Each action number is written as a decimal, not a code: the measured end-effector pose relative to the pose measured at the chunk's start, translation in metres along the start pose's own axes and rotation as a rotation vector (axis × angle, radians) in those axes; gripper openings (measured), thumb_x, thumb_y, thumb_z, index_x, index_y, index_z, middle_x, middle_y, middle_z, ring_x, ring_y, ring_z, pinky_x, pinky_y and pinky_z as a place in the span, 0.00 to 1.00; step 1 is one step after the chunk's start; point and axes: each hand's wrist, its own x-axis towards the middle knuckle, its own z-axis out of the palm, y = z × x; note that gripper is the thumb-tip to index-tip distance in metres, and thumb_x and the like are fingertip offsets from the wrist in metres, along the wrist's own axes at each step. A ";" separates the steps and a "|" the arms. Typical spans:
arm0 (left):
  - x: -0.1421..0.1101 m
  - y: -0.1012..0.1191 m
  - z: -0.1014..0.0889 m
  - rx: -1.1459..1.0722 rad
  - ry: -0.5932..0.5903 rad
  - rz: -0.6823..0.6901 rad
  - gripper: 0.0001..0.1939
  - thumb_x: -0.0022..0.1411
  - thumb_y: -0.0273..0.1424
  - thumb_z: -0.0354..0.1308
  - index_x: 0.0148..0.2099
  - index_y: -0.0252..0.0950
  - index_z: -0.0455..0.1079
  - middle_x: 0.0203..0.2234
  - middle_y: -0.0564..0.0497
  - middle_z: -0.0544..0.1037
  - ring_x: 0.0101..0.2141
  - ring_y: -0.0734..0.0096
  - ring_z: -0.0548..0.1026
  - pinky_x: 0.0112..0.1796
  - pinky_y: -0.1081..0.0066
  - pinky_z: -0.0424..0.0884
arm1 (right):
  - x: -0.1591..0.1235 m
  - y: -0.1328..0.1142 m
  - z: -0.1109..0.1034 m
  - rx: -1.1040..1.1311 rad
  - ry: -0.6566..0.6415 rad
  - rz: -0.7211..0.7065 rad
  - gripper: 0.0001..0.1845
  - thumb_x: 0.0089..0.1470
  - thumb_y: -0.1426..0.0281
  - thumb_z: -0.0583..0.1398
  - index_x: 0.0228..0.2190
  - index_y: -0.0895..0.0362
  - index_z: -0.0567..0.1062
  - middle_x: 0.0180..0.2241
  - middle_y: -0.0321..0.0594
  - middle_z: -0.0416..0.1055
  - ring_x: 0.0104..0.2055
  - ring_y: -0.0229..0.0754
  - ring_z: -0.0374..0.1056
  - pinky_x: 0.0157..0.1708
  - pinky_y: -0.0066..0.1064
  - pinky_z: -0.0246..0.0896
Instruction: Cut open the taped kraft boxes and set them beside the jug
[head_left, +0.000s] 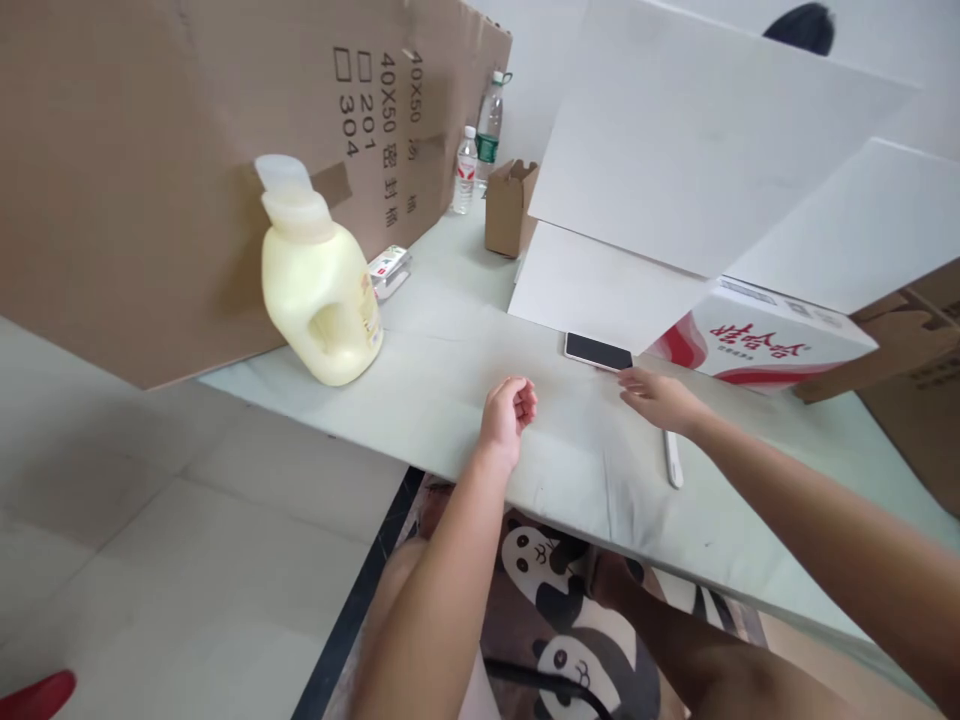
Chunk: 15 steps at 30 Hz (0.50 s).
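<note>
The phone lay flat on the table, right of the frame's centre, its lower right end just beside the fingertips of the right hand. From these fingers it extended to the upper left; its long axis ran left to right, sloping slightly down to the right. The right hand was clearly nearer. Its fingers were narrow together, but whether they touched the phone I cannot tell. The left hand, at the centre, was loosely curled, and I saw nothing in it.

Counting outward, there was one phone and one white stick, below the right hand. Above the phone stood white board, whose pieces I could not surely count. To the right was one red-and-white box, with brown cardboard behind it. At upper centre stood one small box and two bottles; at left, one jug, one flat packet and one big carton.
</note>
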 end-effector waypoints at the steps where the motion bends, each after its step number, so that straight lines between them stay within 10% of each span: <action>1: -0.001 0.004 -0.003 -0.016 0.010 0.010 0.07 0.48 0.34 0.58 0.27 0.35 0.66 0.18 0.57 0.66 0.19 0.81 0.62 0.23 0.77 0.56 | 0.007 -0.017 0.008 -0.008 -0.020 -0.049 0.18 0.57 0.71 0.59 0.49 0.56 0.74 0.51 0.48 0.77 0.53 0.50 0.75 0.55 0.40 0.68; 9: -0.007 0.034 -0.027 -0.173 0.032 0.054 0.16 0.55 0.29 0.53 0.22 0.39 0.48 0.15 0.61 0.46 0.16 0.82 0.45 0.18 0.76 0.44 | 0.050 -0.127 0.048 0.001 -0.103 -0.321 0.19 0.58 0.72 0.58 0.51 0.58 0.74 0.52 0.50 0.76 0.55 0.54 0.72 0.56 0.46 0.66; 15: 0.002 0.032 -0.032 -0.260 0.104 -0.002 0.18 0.58 0.30 0.52 0.21 0.40 0.48 0.14 0.61 0.45 0.14 0.81 0.43 0.16 0.75 0.42 | 0.022 -0.186 0.076 0.317 -0.050 -0.508 0.22 0.68 0.61 0.45 0.49 0.55 0.74 0.50 0.45 0.76 0.55 0.47 0.71 0.57 0.41 0.63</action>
